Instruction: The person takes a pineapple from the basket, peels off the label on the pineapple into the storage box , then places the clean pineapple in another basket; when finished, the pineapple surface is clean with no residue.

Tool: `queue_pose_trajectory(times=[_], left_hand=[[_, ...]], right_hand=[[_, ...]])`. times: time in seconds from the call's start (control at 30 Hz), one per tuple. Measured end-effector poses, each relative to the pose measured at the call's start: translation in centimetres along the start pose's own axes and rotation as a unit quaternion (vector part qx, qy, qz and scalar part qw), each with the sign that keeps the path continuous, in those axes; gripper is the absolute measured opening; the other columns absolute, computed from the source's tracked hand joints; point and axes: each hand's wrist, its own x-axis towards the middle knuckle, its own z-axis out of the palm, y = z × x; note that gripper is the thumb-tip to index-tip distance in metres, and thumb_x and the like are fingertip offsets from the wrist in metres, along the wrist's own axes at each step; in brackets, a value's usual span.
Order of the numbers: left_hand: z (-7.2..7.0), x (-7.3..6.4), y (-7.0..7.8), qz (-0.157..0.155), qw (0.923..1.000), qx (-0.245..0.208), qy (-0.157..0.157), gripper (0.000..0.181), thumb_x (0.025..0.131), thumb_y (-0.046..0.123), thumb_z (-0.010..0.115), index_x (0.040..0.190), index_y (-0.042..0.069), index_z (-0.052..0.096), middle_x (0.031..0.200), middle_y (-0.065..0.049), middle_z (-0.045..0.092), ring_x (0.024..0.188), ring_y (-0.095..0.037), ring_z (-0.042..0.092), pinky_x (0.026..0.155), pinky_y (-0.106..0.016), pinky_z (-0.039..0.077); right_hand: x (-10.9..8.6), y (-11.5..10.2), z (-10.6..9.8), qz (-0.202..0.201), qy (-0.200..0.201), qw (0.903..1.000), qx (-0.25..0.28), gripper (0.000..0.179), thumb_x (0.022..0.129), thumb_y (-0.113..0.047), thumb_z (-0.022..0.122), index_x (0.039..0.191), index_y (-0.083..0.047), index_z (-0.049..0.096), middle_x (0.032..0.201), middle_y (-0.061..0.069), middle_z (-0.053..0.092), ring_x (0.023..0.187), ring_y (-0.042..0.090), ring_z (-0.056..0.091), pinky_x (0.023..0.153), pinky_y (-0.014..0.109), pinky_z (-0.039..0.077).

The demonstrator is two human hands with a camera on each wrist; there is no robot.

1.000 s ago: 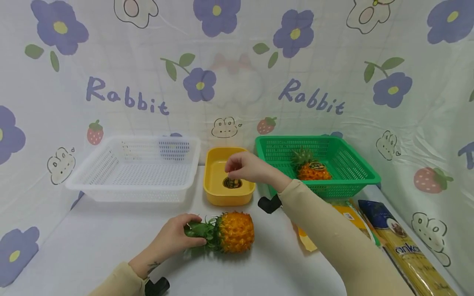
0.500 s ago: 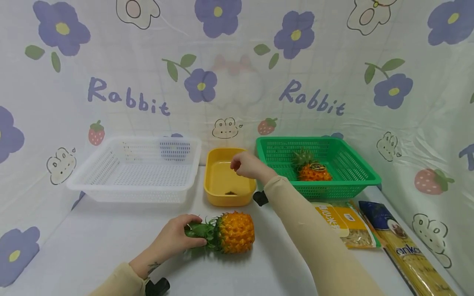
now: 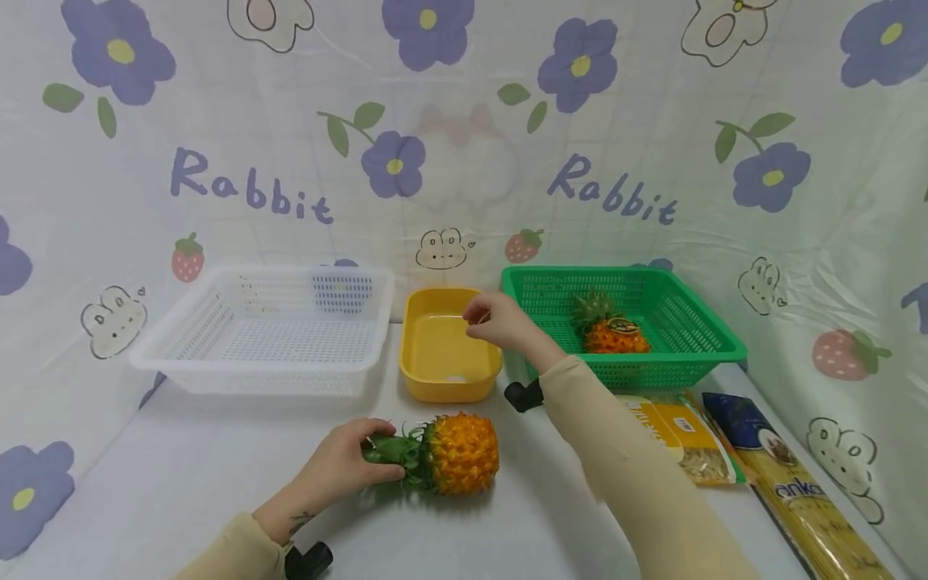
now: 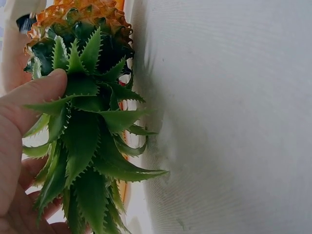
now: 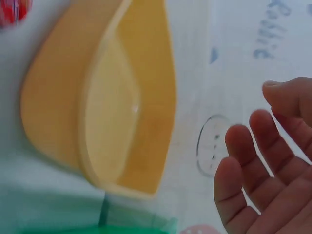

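My left hand (image 3: pixel 346 463) grips the green leafy crown of an orange pineapple (image 3: pixel 464 453) lying on its side on the white table. In the left wrist view the thumb lies across the spiny leaves (image 4: pixel 83 141), with the other fingers partly hidden behind them. Over the right side of a yellow tub (image 3: pixel 416 379) hovers my right hand (image 3: pixel 502 325), fingers loosely bent. Nothing shows between those fingers in the right wrist view, where the tub (image 5: pixel 58 92) is blurred. A small whitish piece (image 3: pixel 455 379) lies on the tub's floor.
A white slotted basket (image 3: pixel 261 374) stands at the back left. The green basket (image 3: pixel 623 372) at the back right holds another pineapple (image 3: pixel 615 334). Two food packets, an orange bag (image 3: pixel 689 439) and a long pasta pack (image 3: pixel 805 491), lie at the right.
A dark oval label seen under my right fingers has dropped into the tub, where a whitish piece now lies. My right hand has shifted slightly right. The left hand and pineapple stay put.
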Motion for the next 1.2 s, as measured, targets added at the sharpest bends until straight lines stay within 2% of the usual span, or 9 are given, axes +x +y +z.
queue_pose_trajectory(times=[0.13,0.27,0.4,0.53,0.67,0.77,1.0,1.2], left_hand=[[0.0,0.0,-0.1,0.0,1.0,0.001,0.0,0.055,0.066,0.04,0.081,0.111,0.014,0.064,0.111,0.002,0.063,0.098,-0.016,0.058,0.085,-0.038,0.047],[0.1,0.0,-0.1,0.001,1.0,-0.001,-0.002,0.055,0.066,0.041,0.081,0.111,0.014,0.064,0.111,0.002,0.063,0.1,-0.016,0.058,0.086,-0.038,0.047],[0.0,0.0,-0.2,0.001,1.0,-0.005,-0.005,0.056,0.066,0.041,0.081,0.111,0.014,0.064,0.112,0.002,0.063,0.101,-0.017,0.058,0.087,-0.039,0.047],[0.0,0.1,-0.2,0.001,1.0,-0.006,-0.004,0.056,0.066,0.041,0.081,0.112,0.014,0.064,0.112,0.002,0.063,0.1,-0.016,0.058,0.086,-0.038,0.047],[0.0,0.1,-0.2,0.002,1.0,-0.006,-0.003,0.056,0.066,0.041,0.081,0.111,0.014,0.064,0.112,0.002,0.063,0.1,-0.016,0.058,0.086,-0.038,0.047],[0.0,0.0,-0.1,0.002,1.0,-0.006,-0.005,0.056,0.066,0.041,0.081,0.111,0.013,0.064,0.112,0.001,0.063,0.099,-0.016,0.058,0.085,-0.038,0.047],[0.0,-0.2,0.1,-0.003,1.0,0.005,-0.004,0.056,0.065,0.04,0.082,0.112,0.014,0.064,0.112,0.001,0.063,0.1,-0.017,0.058,0.086,-0.039,0.047],[-0.8,-0.6,1.0,-0.021,0.9993,0.029,-0.012,0.061,0.065,0.044,0.081,0.117,0.018,0.061,0.117,0.002,0.061,0.106,-0.019,0.056,0.09,-0.043,0.045]], right_hand=[[-2.3,-0.1,0.3,-0.023,0.002,0.9984,0.052,0.026,0.085,-0.01,0.065,0.108,0.0,0.06,0.1,0.013,0.06,0.086,0.024,0.057,0.071,0.029,0.05],[-5.4,-0.4,1.0,-0.052,-0.021,0.996,0.069,0.031,0.083,-0.015,0.068,0.111,-0.004,0.059,0.105,0.012,0.059,0.09,0.024,0.058,0.073,0.029,0.051],[-8.5,-0.6,1.8,-0.062,-0.079,0.9935,0.054,0.045,0.081,-0.022,0.071,0.12,-0.009,0.053,0.119,0.011,0.054,0.104,0.027,0.053,0.083,0.036,0.048],[-10.6,-0.4,2.5,-0.084,-0.131,0.9878,0.013,0.063,0.076,-0.026,0.077,0.129,-0.011,0.047,0.132,0.01,0.048,0.118,0.028,0.045,0.095,0.044,0.041],[-11.4,0.0,3.3,-0.102,-0.138,0.9847,-0.03,0.072,0.07,-0.024,0.081,0.131,-0.011,0.047,0.134,0.006,0.047,0.125,0.025,0.042,0.103,0.045,0.035],[-11.8,0.4,3.8,-0.1,-0.144,0.9834,-0.045,0.074,0.067,-0.021,0.082,0.132,-0.012,0.047,0.135,0.004,0.047,0.123,0.023,0.043,0.102,0.045,0.036],[-12.0,0.9,4.8,-0.101,-0.157,0.9823,-0.015,0.068,0.068,-0.012,0.079,0.13,-0.012,0.05,0.131,0.006,0.049,0.114,0.02,0.047,0.097,0.041,0.039],[-12.5,0.4,5.6,-0.089,-0.142,0.9857,-0.013,0.064,0.067,-0.015,0.08,0.125,-0.014,0.054,0.127,0.005,0.049,0.11,0.019,0.047,0.095,0.04,0.04]])
